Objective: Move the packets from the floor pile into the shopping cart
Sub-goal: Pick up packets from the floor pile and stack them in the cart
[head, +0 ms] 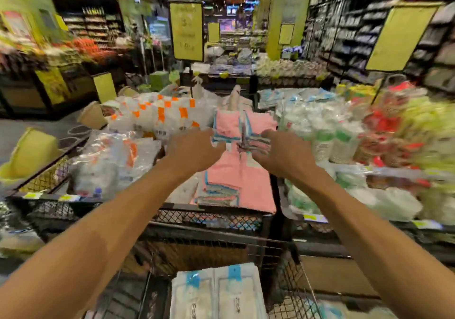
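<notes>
Both my arms stretch forward over the shopping cart (305,284). My left hand (194,149) and my right hand (285,153) meet at a pink packet (243,126) with striped edges; each hand grips one side of its near edge. It lies on top of a stack of similar pink packets (236,183) in a black mesh bin (209,217). In the cart, white packets with blue labels (216,291) lie flat just below me. The picture is blurred by motion.
Clear bags with orange tags (157,114) fill the bin to the left. White and green cup stacks (327,139) and red and yellow goods (394,131) sit to the right. Shelves and yellow signs (186,30) stand behind.
</notes>
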